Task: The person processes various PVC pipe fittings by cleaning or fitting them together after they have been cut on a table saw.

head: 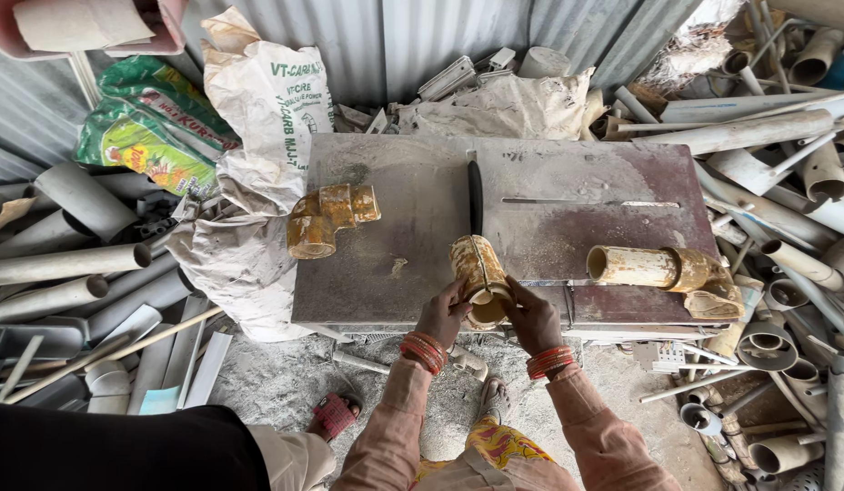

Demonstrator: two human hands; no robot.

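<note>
A short, dirty yellow plastic pipe section [477, 277], stained and rough with dust, is being gripped at its near open end by both hands. The left hand [443, 314] is curled closed on the pipe's left rim, and the right hand [531, 316] is wrapped closed on its right rim; red bangles are being worn on both wrists. The pipe is being held against the dusty, rust-brown metal table [395, 236], just ahead of the fingers, in line with the dark saw slot [475, 195] running away from the hands. Beyond and to the left of the left hand, a grimy yellow elbow fitting [329, 218] is lying on the table. Just to the right of the right hand, a cream pipe with a yellow coupling [663, 269] is lying on its side. Grey scrap pipes [67, 264] are piled well off to the left.
</note>
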